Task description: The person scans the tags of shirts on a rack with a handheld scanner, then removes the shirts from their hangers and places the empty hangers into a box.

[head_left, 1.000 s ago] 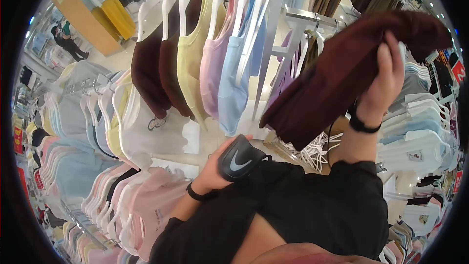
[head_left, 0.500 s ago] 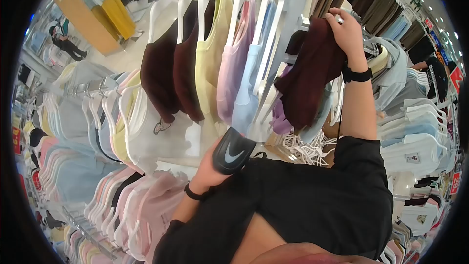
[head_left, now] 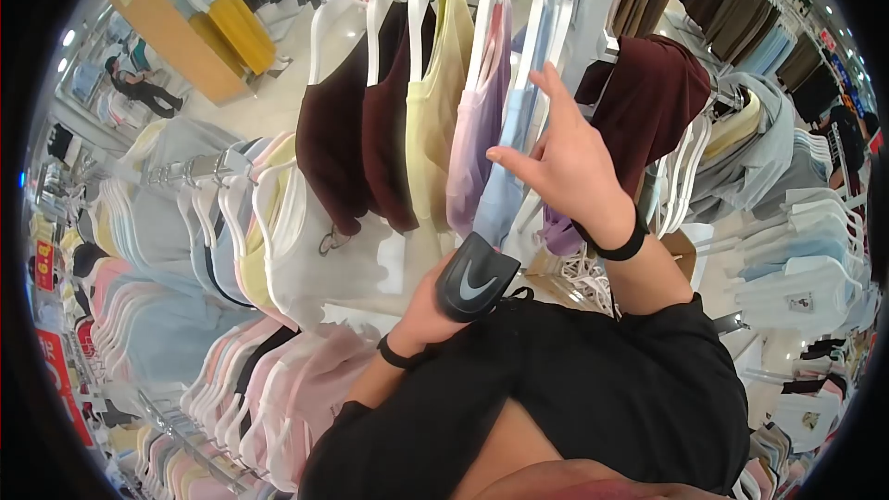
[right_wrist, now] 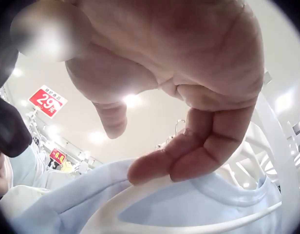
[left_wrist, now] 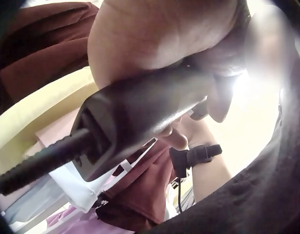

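Observation:
My left hand (head_left: 433,307) grips a black handheld device (head_left: 477,278) with a grey curved mark, held low in front of my body. From the device's end a ribbed cable (left_wrist: 43,161) runs out in the left wrist view. My right hand (head_left: 579,171) is raised beside the rack, thumb spread from the fingers, holding nothing. Its curved fingertips overlap a white hanger (right_wrist: 108,209) carrying a light blue top (right_wrist: 189,200) in the right wrist view. A dark maroon garment (head_left: 648,111) hangs behind that hand, on the rack's right side.
More maroon tops (head_left: 341,139), a yellow top (head_left: 431,120) and a pink-lilac top (head_left: 477,148) hang to the left. A metal rack post (head_left: 579,37) stands behind. Loose white hangers (head_left: 579,276) lie in a box below. Pink shirts (head_left: 306,361) crowd the lower left.
My right hand held the maroon garment, placed it at the rack's right side and let go. The hand then moved left towards the light blue top. My left hand keeps its grip.

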Available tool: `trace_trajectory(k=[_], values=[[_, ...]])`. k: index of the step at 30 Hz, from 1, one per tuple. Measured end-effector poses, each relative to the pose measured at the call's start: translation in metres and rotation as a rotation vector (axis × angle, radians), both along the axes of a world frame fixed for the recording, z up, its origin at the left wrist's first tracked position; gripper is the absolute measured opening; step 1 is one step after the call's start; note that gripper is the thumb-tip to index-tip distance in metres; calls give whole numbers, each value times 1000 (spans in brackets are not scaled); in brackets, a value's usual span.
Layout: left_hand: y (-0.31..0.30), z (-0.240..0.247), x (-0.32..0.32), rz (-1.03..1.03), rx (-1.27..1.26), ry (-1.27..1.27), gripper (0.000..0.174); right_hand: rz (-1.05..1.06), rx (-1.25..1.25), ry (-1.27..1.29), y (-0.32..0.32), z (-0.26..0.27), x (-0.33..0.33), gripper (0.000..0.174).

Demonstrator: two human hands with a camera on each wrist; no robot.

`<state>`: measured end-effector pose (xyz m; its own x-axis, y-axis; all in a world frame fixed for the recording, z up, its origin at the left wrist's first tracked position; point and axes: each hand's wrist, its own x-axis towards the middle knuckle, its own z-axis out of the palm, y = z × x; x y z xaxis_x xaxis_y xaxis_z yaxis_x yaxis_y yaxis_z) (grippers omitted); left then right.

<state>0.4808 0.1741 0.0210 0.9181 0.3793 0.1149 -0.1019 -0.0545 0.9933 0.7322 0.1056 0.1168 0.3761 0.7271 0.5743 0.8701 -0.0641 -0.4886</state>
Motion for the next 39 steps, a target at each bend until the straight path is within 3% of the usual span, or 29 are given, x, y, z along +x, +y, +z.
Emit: trace_trajectory(k=[4, 10, 13, 16, 27, 39], values=[[2, -8, -9, 7, 6, 68, 76, -22, -36, -2, 5, -8, -5, 111], [3, -11, -12, 3, 31, 44, 78, -62, 9, -38, 10, -7, -8, 106], [2, -11, -15, 13, 51, 83, 77, -114, -121, -44, 14, -2, -9, 102], [0, -4, -11, 34, 43, 61, 62, -123, -129, -43, 14, -9, -13, 98], [-5, -14, -10, 103, -33, 109, 69, -125, 73, 141, -20, -49, -35, 59], [-1, -14, -1, 20, 36, 191, 69, -35, 247, 130, -30, -65, -34, 47]])
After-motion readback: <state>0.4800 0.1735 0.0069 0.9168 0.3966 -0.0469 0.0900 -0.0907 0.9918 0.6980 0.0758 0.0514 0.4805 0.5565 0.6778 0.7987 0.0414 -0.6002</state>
